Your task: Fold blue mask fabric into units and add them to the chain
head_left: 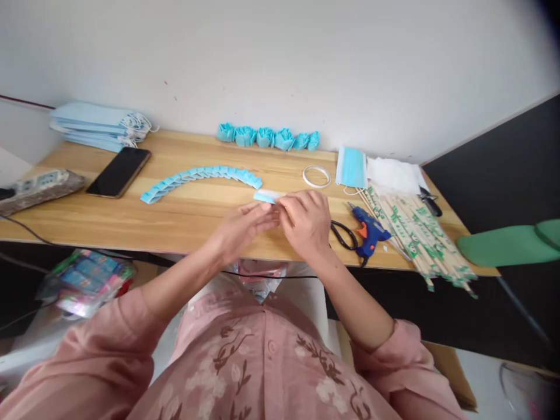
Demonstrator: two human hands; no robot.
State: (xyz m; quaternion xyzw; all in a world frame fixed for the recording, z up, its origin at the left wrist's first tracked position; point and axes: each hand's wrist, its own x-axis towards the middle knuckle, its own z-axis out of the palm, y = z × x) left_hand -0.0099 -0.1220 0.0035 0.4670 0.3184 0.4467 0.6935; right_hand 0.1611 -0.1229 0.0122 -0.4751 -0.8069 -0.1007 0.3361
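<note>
My right hand pinches a small folded piece of blue and white mask fabric just above the table. Its fingers are curled around the right end of the piece. My left hand is beside it with the fingers stretched out, the thumb tip at the lower edge of the piece. Left fingertips are partly hidden near the right hand. Behind the piece, a curved row of folded blue pieces lies on the wooden table. Several blue fabric flowers stand along the wall.
At left are stacked face masks, a phone and a power strip. To the right lie a tape roll, a single mask, a blue glue gun, wrapped chopsticks and a green object.
</note>
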